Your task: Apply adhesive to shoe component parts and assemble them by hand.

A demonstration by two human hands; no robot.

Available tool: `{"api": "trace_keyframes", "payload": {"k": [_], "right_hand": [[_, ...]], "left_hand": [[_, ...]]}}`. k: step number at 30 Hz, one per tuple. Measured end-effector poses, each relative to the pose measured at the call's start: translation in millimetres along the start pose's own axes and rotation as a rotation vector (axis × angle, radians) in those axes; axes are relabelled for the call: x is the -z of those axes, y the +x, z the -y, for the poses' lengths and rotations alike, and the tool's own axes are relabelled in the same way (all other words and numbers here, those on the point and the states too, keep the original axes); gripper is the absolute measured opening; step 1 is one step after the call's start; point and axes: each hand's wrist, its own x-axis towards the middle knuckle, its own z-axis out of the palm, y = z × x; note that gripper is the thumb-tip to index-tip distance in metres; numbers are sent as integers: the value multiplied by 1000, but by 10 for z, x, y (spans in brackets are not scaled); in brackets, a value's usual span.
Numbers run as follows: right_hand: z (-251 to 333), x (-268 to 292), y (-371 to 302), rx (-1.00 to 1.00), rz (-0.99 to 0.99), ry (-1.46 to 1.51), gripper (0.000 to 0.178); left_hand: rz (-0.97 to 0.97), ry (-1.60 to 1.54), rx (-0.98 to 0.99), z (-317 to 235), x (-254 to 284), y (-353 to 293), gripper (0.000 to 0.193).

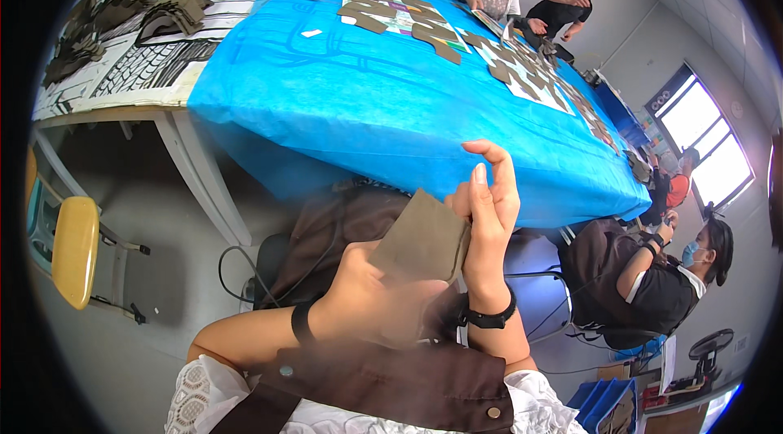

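In front of my chest, a folded or layered piece of olive-brown fabric (424, 240) is tilted upward. My left hand (352, 277) grips it from the left and below, with most of its fingers hidden behind the cloth. Beside the fabric's right edge, my right hand (491, 210) is raised, its index finger bent and apart from the upright thumb. The lower fingers curl close to the fabric edge; nothing shows between thumb and index finger. Black bands circle both wrists. A dark brown apron (383, 385) covers my front.
A blue-covered table (326, 99) spans ahead, with several brown fabric pieces (436, 46) laid on white sheets. Stacks of similar pieces (175, 11) lie at left. A yellow-seated chair (75, 253) stands left. One person (632, 279) sits close on my right; several others are around the table.
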Motion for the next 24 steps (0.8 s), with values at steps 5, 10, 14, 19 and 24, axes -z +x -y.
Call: {"api": "trace_keyframes", "payload": {"k": [5, 10, 14, 19, 24], "right_hand": [[7, -46, -34, -2, -66, -29, 29], [97, 49, -42, -41, -33, -136, 29], [263, 330, -21, -230, 270, -332, 19], [305, 432, -55, -263, 423, -295, 11], [339, 341, -105, -200, 411, -543, 11]], "left_hand": [[6, 9, -3, 10, 10, -4, 25], [12, -40, 42, 6, 37, -12, 35], [-17, -75, -21, 2, 80, 34, 36], [-40, -169, -30, -16, 86, 86, 29], [-28, -163, 70, -57, 151, 91, 30]]}}
